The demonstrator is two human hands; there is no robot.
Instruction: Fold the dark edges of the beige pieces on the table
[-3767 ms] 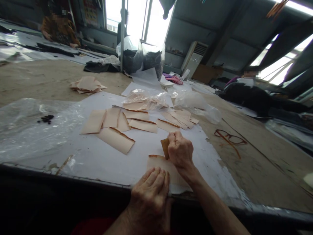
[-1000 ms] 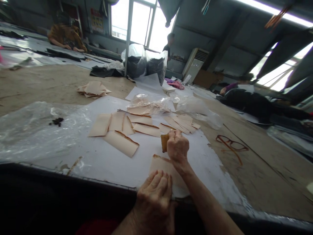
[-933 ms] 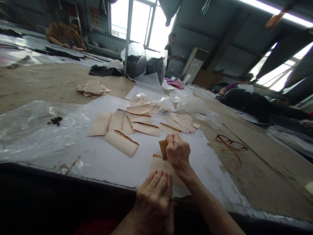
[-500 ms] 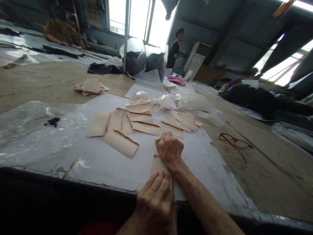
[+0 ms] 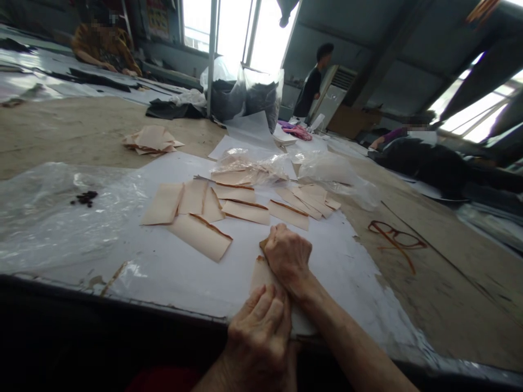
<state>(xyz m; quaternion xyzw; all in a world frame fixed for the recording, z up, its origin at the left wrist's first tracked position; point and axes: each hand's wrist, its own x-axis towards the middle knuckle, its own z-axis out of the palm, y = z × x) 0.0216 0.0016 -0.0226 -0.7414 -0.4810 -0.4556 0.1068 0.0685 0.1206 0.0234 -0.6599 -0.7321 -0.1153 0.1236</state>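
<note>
Near the table's front edge, a beige piece [image 5: 258,274] lies on white paper [image 5: 327,261]. My left hand [image 5: 259,326] presses on its lower part, fingers together. Just above and to the right, my right hand [image 5: 287,255] is closed around a small brownish thing [image 5: 263,245], mostly hidden by the fingers, beside the piece's edge. Farther back and left lie several beige pieces with brown edges, among them a tilted one [image 5: 200,236] and a squarer one [image 5: 162,204]. Another [image 5: 288,214] is just beyond my right hand.
Clear plastic [image 5: 36,218] with dark bits [image 5: 85,198] covers the left. A beige stack [image 5: 151,140] lies behind it, plastic bags [image 5: 339,174] at the back. Glasses [image 5: 396,237] rest on the right. Other people are at the far left, far right and near the window.
My right hand has shifted slightly to the right. My left hand stays almost in place on the piece. The person near the window has moved to the right.
</note>
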